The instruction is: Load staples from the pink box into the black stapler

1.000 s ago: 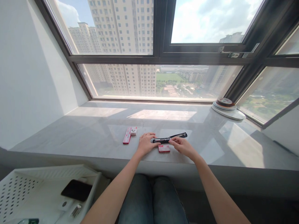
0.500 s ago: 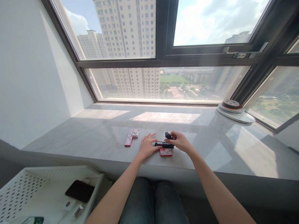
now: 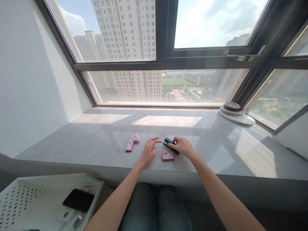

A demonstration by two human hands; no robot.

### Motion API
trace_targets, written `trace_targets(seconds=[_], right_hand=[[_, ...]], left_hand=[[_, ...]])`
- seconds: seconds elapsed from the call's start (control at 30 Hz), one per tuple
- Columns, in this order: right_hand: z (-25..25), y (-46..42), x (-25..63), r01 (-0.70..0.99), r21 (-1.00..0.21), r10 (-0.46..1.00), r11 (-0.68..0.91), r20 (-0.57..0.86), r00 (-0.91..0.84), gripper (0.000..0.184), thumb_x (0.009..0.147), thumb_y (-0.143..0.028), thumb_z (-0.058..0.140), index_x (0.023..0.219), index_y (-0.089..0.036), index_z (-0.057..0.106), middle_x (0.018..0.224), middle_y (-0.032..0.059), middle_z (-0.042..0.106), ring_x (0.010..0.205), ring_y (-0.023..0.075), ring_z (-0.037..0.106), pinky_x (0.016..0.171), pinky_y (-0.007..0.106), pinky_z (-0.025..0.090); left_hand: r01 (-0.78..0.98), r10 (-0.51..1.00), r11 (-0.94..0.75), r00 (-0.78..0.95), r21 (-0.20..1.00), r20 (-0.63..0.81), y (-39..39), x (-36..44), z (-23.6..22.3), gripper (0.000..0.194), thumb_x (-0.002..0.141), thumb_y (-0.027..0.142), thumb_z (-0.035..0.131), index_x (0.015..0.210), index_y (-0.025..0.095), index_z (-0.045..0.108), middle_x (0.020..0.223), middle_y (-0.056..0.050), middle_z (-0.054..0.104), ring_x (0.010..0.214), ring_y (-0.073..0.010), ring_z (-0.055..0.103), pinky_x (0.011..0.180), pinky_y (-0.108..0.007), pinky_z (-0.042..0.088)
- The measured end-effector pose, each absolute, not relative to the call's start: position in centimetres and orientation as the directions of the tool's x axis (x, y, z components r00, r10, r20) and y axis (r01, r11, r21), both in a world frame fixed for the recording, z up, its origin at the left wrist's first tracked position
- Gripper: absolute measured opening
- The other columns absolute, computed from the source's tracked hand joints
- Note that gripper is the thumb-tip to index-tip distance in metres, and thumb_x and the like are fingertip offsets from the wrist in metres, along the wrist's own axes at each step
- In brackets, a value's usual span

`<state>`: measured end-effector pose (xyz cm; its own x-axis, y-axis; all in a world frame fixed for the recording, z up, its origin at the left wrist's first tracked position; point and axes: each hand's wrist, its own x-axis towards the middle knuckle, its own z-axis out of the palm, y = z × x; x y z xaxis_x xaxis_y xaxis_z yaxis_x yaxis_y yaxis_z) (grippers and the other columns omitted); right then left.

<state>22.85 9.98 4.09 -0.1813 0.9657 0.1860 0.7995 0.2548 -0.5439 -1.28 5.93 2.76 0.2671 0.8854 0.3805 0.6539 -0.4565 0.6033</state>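
Note:
A black stapler (image 3: 174, 149) lies slantwise over the pale stone sill, its top arm down along its base. My right hand (image 3: 182, 146) grips it from the right, thumb on the near side and fingers on the far side. Left of the stapler is my left hand (image 3: 149, 149), holding nothing, with its fingers apart and pointing at the stapler's end. Just in front lies a small red and white box (image 3: 167, 156). Farther left, a little white box (image 3: 137, 138) touches flat red and white boxes (image 3: 130, 143).
A stack of round plates or mats (image 3: 237, 114) rests in the right corner by the window (image 3: 168, 86). Below the sill (image 3: 96, 144) at left, a white perforated basket (image 3: 26, 184) holds a black phone (image 3: 79, 200) and small items.
The stapler's raised top arm has come down, and the stapler has turned to a slant. My left hand has let go of it and drawn back to the left.

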Motion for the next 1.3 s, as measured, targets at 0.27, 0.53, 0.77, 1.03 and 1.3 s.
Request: trace_targets(seconds=[0.27, 0.53, 0.77, 1.03, 1.3], right_hand=[[1.1, 6.4, 26.7, 0.624, -0.776, 0.987, 0.09, 0.152, 0.046, 0.069, 0.087, -0.076, 0.048, 0.114, -0.017, 0.07, 0.063, 0.0001, 0.058, 0.061, 0.0189, 0.055, 0.056, 0.027, 0.038], [1.6, 3.1, 24.3, 0.596, -0.796, 0.993, 0.102, 0.118, -0.014, 0.063, 0.094, -0.068, 0.042, 0.125, -0.02, 0.069, 0.065, 0.004, 0.064, 0.066, 0.0234, 0.06, 0.057, 0.029, 0.04], [1.3, 3.6, 22.3, 0.626, -0.77, 0.988, 0.123, 0.157, -0.002, 0.061, 0.094, -0.069, 0.042, 0.122, -0.022, 0.069, 0.065, 0.0025, 0.064, 0.065, 0.022, 0.061, 0.058, 0.028, 0.039], [0.6, 3.4, 22.7, 0.533, -0.84, 0.984, 0.099, 0.163, 0.074, 0.059, 0.099, -0.067, 0.031, 0.121, -0.024, 0.065, 0.063, 0.0003, 0.063, 0.062, 0.0216, 0.061, 0.061, 0.029, 0.042], [0.2, 3.8, 22.5, 0.58, -0.807, 0.985, 0.11, 0.167, 0.046, 0.055, 0.097, -0.065, 0.036, 0.118, -0.024, 0.065, 0.064, 0.0003, 0.065, 0.062, 0.022, 0.061, 0.062, 0.029, 0.041]], left_hand=[[0.57, 0.705, -0.699, 0.651, 0.432, 0.282, 4.3, -0.2, 3.2, 0.072, 0.074, 0.006, 0.056, 0.137, 0.042, 0.058, 0.159, 0.006, 0.04, 0.143, -0.0261, 0.038, 0.12, -0.045, 0.032], [0.668, 0.861, -0.506, 0.432, 0.545, 0.269, 4.6, -1.5, 2.4, 0.071, 0.076, 0.045, 0.073, 0.144, 0.034, 0.054, 0.129, -0.004, 0.065, 0.124, -0.0289, 0.053, 0.11, -0.041, 0.04], [0.612, 0.844, -0.526, 0.461, 0.591, 0.274, 3.6, 1.5, 2.2, 0.091, 0.073, 0.046, 0.077, 0.154, 0.036, 0.039, 0.139, -0.003, 0.061, 0.128, -0.0291, 0.052, 0.112, -0.039, 0.039], [0.815, 0.77, 0.196, -0.473, 0.546, 0.428, 3.1, -7.5, 3.5, 0.048, 0.093, 0.046, 0.055, 0.137, 0.026, 0.054, 0.134, -0.015, 0.055, 0.126, -0.0378, 0.048, 0.106, -0.056, 0.035], [0.93, 0.974, 0.031, -0.11, 0.367, 0.196, 2.1, -13.3, 1.9, 0.066, 0.081, 0.061, 0.065, 0.14, 0.032, 0.054, 0.119, -0.008, 0.067, 0.107, -0.0313, 0.064, 0.093, -0.042, 0.044]])
